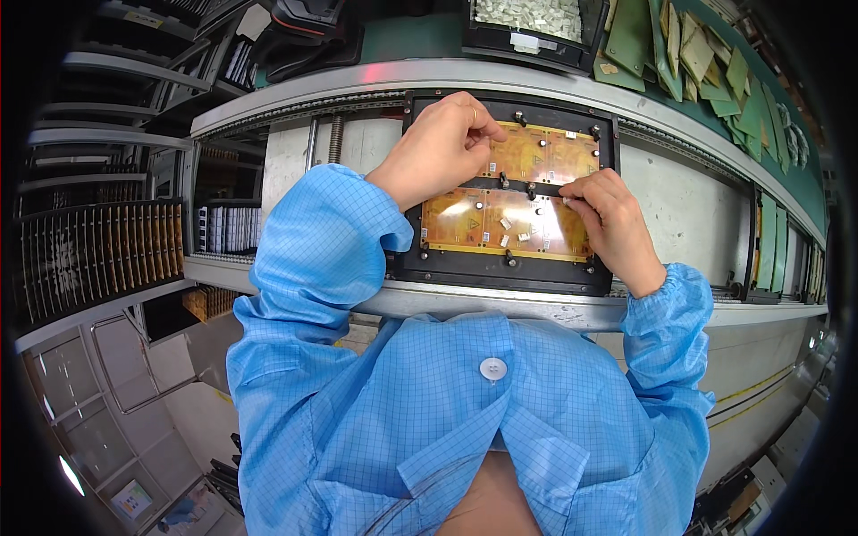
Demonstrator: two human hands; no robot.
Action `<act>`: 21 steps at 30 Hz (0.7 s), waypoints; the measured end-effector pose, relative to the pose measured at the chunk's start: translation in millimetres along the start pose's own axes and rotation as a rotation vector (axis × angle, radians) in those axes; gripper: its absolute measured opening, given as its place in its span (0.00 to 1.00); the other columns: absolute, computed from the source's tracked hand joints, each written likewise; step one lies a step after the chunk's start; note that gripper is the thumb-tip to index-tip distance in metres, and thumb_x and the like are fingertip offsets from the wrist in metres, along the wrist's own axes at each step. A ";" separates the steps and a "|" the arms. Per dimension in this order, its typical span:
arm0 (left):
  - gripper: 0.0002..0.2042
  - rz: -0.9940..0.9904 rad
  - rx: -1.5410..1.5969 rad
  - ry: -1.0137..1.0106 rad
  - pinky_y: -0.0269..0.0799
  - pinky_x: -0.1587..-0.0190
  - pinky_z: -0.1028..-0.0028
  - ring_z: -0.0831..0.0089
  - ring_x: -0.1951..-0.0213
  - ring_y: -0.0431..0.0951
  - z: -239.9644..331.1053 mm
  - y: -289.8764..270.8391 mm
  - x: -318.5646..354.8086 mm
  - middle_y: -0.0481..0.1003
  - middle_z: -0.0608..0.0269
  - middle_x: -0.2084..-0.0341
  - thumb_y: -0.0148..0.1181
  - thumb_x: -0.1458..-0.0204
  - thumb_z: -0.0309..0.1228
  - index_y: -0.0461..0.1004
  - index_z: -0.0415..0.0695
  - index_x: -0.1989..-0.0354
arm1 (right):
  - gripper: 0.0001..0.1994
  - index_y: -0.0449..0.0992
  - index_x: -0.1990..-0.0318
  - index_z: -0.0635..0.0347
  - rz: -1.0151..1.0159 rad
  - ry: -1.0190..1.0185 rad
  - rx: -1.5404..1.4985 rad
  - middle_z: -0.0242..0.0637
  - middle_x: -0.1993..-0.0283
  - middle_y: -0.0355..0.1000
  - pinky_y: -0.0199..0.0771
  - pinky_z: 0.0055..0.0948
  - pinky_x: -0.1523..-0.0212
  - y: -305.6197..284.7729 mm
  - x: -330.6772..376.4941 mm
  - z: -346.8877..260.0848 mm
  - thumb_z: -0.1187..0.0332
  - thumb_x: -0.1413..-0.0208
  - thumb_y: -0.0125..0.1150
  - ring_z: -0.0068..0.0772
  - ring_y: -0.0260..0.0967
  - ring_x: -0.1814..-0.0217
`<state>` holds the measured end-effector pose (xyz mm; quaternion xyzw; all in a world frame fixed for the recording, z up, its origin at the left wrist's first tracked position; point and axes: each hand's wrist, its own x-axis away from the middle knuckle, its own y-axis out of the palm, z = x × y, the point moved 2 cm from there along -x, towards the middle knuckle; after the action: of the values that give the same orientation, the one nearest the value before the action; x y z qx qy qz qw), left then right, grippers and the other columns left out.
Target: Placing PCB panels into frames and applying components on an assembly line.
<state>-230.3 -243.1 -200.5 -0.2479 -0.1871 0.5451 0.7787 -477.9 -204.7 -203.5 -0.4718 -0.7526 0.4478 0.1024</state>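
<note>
A black carrier frame point(500, 273) holds two rows of amber circuit boards point(460, 219) with black clamp knobs along their edges. My left hand point(442, 147) reaches over the frame's upper left, thumb and fingers pinched together at the far board row; whatever lies between them is hidden. At the right end of the near row, my right hand point(618, 223) is closed in a pinch, with a small white part, apparently a connector, at its fingertips. Several loose white connectors point(506, 223) are scattered on the near row.
The frame sits on a conveyor with metal rails point(357, 87). Beyond it, a black bin point(527, 45) holds many white connectors, beside stacked green boards point(630, 40). A rack of upright boards point(98, 255) stands at left. More green boards point(770, 241) stand at right.
</note>
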 end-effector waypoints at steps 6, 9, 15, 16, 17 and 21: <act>0.10 0.053 -0.012 0.022 0.77 0.59 0.68 0.64 0.66 0.81 6.1 1.1 -3.3 0.78 0.48 0.67 0.53 0.50 0.18 0.78 0.32 0.61 | 0.07 0.76 0.65 0.66 0.005 -0.015 0.020 0.40 0.65 0.74 0.72 0.35 0.59 -1.1 2.2 2.9 0.83 0.54 0.62 0.44 0.70 0.60; 0.10 0.006 0.018 -0.083 0.76 0.60 0.73 0.71 0.66 0.80 4.0 2.8 -6.6 0.79 0.55 0.69 0.57 0.49 0.20 0.78 0.34 0.59 | 0.08 0.76 0.65 0.66 0.001 -0.021 0.027 0.40 0.66 0.74 0.72 0.35 0.59 -0.3 4.3 3.8 0.83 0.54 0.63 0.44 0.70 0.60; 0.09 0.002 -0.034 -0.075 0.77 0.60 0.73 0.72 0.65 0.81 0.7 6.3 -13.0 0.80 0.58 0.69 0.63 0.49 0.23 0.79 0.37 0.59 | 0.09 0.77 0.64 0.65 0.004 0.005 0.084 0.40 0.65 0.72 0.72 0.35 0.57 -2.8 2.5 -11.7 0.82 0.55 0.64 0.44 0.69 0.58; 0.09 0.023 -0.108 -0.015 0.77 0.60 0.71 0.67 0.65 0.81 -0.6 7.3 -14.1 0.80 0.56 0.68 0.63 0.49 0.23 0.79 0.37 0.60 | 0.09 0.77 0.64 0.65 0.005 0.003 0.083 0.40 0.65 0.72 0.72 0.35 0.57 -1.1 3.2 -16.9 0.82 0.55 0.64 0.44 0.69 0.58; 0.09 0.024 -0.110 -0.014 0.77 0.60 0.71 0.67 0.65 0.81 -2.2 9.2 -15.6 0.80 0.56 0.68 0.63 0.49 0.23 0.79 0.37 0.60 | 0.10 0.77 0.64 0.65 -0.033 -0.025 0.003 0.40 0.63 0.72 0.72 0.36 0.57 1.5 4.7 -23.6 0.82 0.55 0.65 0.45 0.68 0.57; 0.07 0.116 -0.253 0.197 0.75 0.55 0.66 0.57 0.62 0.79 -0.4 18.3 -23.4 0.79 0.53 0.67 0.63 0.50 0.25 0.80 0.38 0.63 | 0.11 0.77 0.62 0.64 -0.108 -0.026 -0.089 0.40 0.61 0.70 0.71 0.38 0.56 18.6 12.5 -36.3 0.80 0.55 0.66 0.45 0.67 0.56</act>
<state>-251.8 -260.0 -212.1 -0.4067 -0.1624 0.5343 0.7230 -452.1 -170.9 -200.2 -0.4287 -0.7975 0.4137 0.0956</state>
